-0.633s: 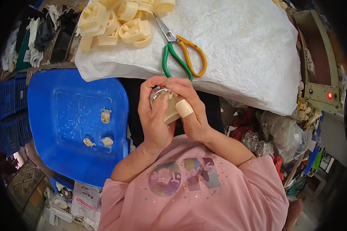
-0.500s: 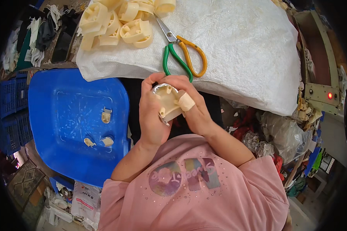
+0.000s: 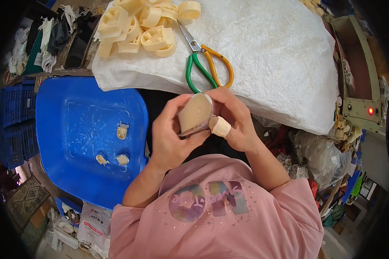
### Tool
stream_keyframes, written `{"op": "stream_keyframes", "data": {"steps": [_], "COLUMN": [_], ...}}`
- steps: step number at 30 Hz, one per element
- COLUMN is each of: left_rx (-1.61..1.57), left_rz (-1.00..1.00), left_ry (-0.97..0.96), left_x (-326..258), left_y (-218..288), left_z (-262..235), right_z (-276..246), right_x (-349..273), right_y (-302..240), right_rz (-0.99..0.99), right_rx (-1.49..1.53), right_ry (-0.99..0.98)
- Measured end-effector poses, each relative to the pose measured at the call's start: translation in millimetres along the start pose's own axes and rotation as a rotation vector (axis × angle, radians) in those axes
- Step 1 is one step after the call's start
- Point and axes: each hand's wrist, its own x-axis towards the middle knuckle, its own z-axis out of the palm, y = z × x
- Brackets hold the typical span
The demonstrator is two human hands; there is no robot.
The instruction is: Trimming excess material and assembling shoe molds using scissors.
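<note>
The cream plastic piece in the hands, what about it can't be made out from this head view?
- Plastic piece: its far side and lower edge are covered by the left hand and right hand.
- Right thumb tip: wrapped in tape.
- Three small bits on the blue tray: too small to identify.

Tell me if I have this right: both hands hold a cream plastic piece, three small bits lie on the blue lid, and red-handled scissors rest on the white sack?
Not quite. The head view shows the scissors have one green and one orange handle, not red. The rest holds: the left hand and right hand hold the cream plastic piece, three small bits lie on the blue lid, and the scissors rest on the white sack.
</note>
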Motion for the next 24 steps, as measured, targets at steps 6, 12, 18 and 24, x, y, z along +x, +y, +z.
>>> {"op": "stream_keyframes", "data": {"steps": [6,12,18,24], "left_rx": [0.585,0.746,0.707,0.836], "left_rz": [0.27,0.22,0.386,0.475], "left_ry": [0.005,-0.099,-0.004,0.097], "left_x": [2,1,6,7], "left_y": [12,25,4,3], "left_z": [-8,-7,-4,8], "right_z": [-20,-26,-18,-5], "right_x": [20,21,13,3], "right_y": [-10,-14,-7,-10], "right_rz": [0.47,0.136,0.307,0.262], "right_rx": [0.343,-0.32,0.056,-0.016], "right_ry": [-0.11,-0.33,-0.11,0.001]}}
